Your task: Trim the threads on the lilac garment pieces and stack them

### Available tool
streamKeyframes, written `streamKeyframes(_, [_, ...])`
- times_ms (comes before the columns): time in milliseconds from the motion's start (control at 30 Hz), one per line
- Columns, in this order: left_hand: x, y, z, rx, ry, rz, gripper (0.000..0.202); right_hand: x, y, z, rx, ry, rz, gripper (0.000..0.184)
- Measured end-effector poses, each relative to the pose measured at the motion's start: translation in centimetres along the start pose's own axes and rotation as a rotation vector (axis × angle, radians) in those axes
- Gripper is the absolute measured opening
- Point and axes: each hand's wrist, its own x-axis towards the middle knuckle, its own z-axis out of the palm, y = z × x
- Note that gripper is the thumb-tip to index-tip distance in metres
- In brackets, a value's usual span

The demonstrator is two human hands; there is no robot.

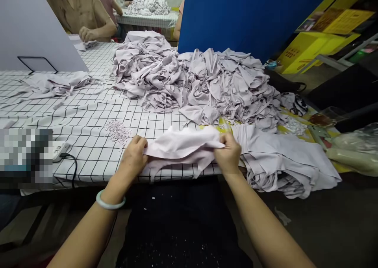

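Note:
A pale lilac fabric piece [183, 144] is stretched between my two hands just over the table's front edge. My left hand [133, 154] is closed on its left end, and my right hand [228, 152] pinches the right end. The lower edge of the cloth hangs loose in points. Just right of my right hand lies a stack of similar lilac pieces [283, 158], partly draped over the edge. Beyond the held cloth rises a large crumpled heap of the same fabric [206, 79]. Small pale scraps [117, 132] lie scattered near my left hand.
The table wears a white cloth with a black grid [91, 122]. A white plug box [60, 150] with a black cable sits at left. Blue [236, 20] and white panels [38, 32] stand behind. A co-worker [88, 16] handles fabric across the table; yellow crates [313, 49] are at right.

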Motion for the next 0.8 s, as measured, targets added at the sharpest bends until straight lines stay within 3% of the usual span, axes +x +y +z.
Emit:
streamKeyframes(100, [0.2,-0.3,1.2,0.101,-0.143,-0.050,0.016,-0.5,0.8,-0.3,-0.115,-0.436,0.158,0.016])
streamKeyframes(200, [0.5,-0.5,1.1,0.124,-0.154,-0.100,0.020,-0.2,1.8,-1.0,-0.010,-0.677,0.204,0.012])
streamKeyframes(267, [1.0,-0.7,0.3,0.129,-0.078,-0.134,0.021,0.4,2.1,-1.4,0.038,-0.578,0.177,0.013])
streamKeyframes(367, [1.5,-0.8,-0.6,0.165,0.040,-0.158,0.018,0.8,2.0,-1.5,-0.080,-0.127,0.041,0.015])
streamKeyframes(400, [1.5,-0.9,-0.7,0.184,0.033,-0.168,0.017,0.7,2.0,-1.3,-0.160,-0.039,-0.017,0.015])
streamKeyframes(433, [1.4,-0.9,-0.5,0.201,0.004,-0.187,0.016,0.4,2.0,-1.1,-0.248,-0.026,-0.069,0.015])
streamKeyframes(500, [0.9,-1.0,0.0,0.209,-0.059,-0.253,0.015,-0.5,2.4,-0.5,-0.403,-0.147,-0.136,0.015])
streamKeyframes(600, [-0.1,-1.1,0.7,0.117,-0.062,-0.300,0.035,-1.8,3.2,-0.1,-0.525,-0.297,-0.172,0.014])
streamKeyframes(733, [-1.6,-1.4,-0.1,0.007,0.103,-0.238,0.049,-2.5,3.6,-0.9,-0.566,-0.195,-0.197,0.007])
streamKeyframes(800, [-2.1,-1.5,-0.9,-0.088,0.033,-0.266,0.052,-2.4,3.4,-1.4,-0.501,-0.218,-0.168,0.018])
